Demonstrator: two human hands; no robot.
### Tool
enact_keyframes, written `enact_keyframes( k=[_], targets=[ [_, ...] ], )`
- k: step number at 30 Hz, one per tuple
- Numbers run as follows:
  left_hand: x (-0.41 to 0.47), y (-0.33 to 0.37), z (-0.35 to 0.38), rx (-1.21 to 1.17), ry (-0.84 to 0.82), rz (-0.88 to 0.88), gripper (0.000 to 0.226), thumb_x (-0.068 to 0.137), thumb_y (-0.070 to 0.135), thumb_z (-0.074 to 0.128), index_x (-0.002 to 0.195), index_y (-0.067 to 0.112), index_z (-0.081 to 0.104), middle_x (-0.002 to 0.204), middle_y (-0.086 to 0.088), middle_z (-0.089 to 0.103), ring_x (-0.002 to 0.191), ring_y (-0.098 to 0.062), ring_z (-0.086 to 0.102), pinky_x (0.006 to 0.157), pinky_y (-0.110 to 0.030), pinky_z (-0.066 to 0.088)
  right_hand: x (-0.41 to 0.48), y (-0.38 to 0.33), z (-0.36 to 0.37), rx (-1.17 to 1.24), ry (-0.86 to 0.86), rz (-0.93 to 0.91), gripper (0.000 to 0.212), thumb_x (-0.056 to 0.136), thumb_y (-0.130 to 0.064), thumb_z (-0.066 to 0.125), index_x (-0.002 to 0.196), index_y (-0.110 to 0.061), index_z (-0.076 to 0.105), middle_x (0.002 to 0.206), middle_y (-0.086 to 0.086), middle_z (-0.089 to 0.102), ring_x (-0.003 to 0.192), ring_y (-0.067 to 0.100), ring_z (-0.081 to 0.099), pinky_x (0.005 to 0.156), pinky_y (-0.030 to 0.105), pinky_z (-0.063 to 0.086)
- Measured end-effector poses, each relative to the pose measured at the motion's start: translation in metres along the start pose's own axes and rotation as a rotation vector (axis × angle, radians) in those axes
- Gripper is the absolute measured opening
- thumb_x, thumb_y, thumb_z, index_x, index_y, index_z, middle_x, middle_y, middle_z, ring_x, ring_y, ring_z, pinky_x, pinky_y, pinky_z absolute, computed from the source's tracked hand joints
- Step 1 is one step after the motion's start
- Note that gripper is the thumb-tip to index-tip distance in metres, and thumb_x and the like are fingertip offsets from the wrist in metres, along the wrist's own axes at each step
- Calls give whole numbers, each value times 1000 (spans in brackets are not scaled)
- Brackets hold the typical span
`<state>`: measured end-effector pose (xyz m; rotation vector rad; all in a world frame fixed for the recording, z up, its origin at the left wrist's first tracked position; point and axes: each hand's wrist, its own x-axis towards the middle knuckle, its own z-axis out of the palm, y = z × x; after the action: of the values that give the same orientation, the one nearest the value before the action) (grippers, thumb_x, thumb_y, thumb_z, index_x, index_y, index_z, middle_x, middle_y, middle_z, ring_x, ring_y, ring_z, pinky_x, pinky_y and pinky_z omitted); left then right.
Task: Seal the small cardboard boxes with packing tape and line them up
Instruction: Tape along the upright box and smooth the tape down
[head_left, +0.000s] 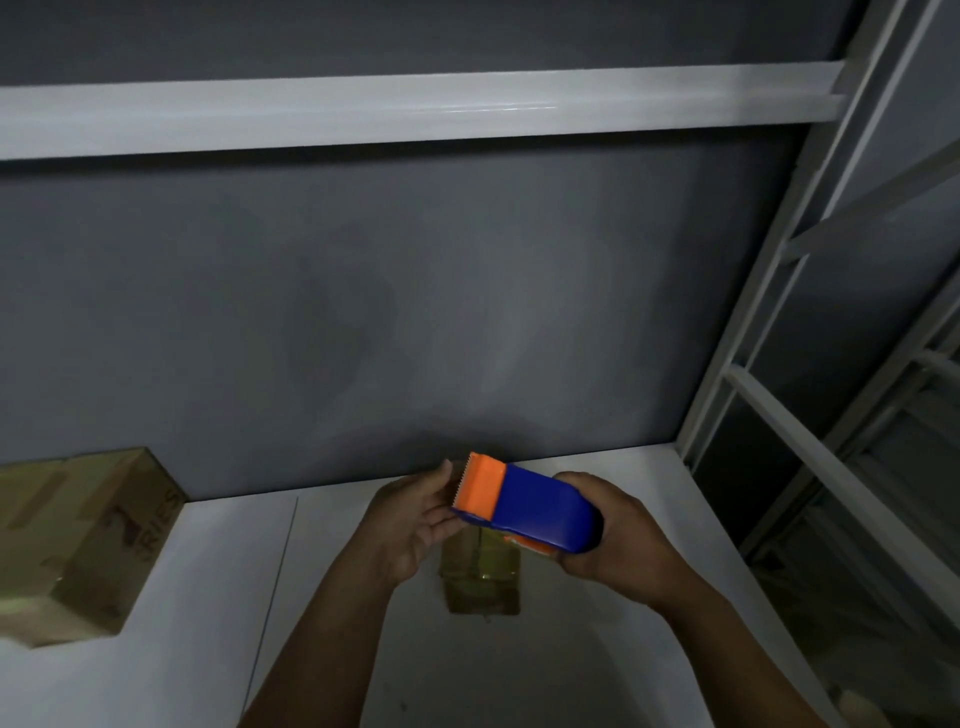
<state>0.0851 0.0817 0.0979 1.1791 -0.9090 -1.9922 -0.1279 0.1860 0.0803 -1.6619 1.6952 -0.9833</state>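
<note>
A dim grey wall (363, 312) fills most of the view, crossed high up by a white shelf beam (415, 111), with a white metal rack (831, 364) standing along the right. Below is a white table (597, 675) that runs back to the wall. On its left side lies a larger cardboard box (78, 540) with printed lettering, well apart from the work. The small cardboard box (480, 582) sits on the table near the middle, directly beneath the two hands. Its top has a glossy look that may be tape, though the light is too poor to be sure. Above it, clear of the box, is the tape dispenser (535, 514), blue-bodied with an orange cutter head (480, 486) whose toothed edge points away towards the wall. The right hand (618, 535) is wrapped around the blue rear of the dispenser in a firm grasp. The left hand (415, 519) has its fingers extended against the orange head. Whether it has caught a tape end there cannot be told. The step in hand looks like readying the tape for this box, not laying it yet. The next move probably calls for finding and drawing out the free end, then lowering the dispenser onto the box seam while keeping fingertips off the teeth.
</note>
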Motion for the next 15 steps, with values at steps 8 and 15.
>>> enact_keyframes(
  k=[8, 15],
  targets=[
    [-4, -5, -4, 131, 96, 78, 25, 88, 20, 64, 107, 3, 65, 95, -14, 73, 88, -23, 71, 73, -33, 55, 1, -7, -2, -70, -42, -55, 66, 62, -26, 86, 110, -47, 46, 107, -26, 56, 103, -9, 52, 76, 6, 48],
    [-3, -7, -4, 333, 218, 235, 6, 86, 9, 67, 84, 11, 73, 80, -7, 74, 78, -19, 71, 73, -36, 58, -1, -17, -16, -69, -111, -106, 71, 61, -44, 85, 121, -44, 48, 112, -23, 59, 107, -1, 56, 79, 17, 54]
  ],
)
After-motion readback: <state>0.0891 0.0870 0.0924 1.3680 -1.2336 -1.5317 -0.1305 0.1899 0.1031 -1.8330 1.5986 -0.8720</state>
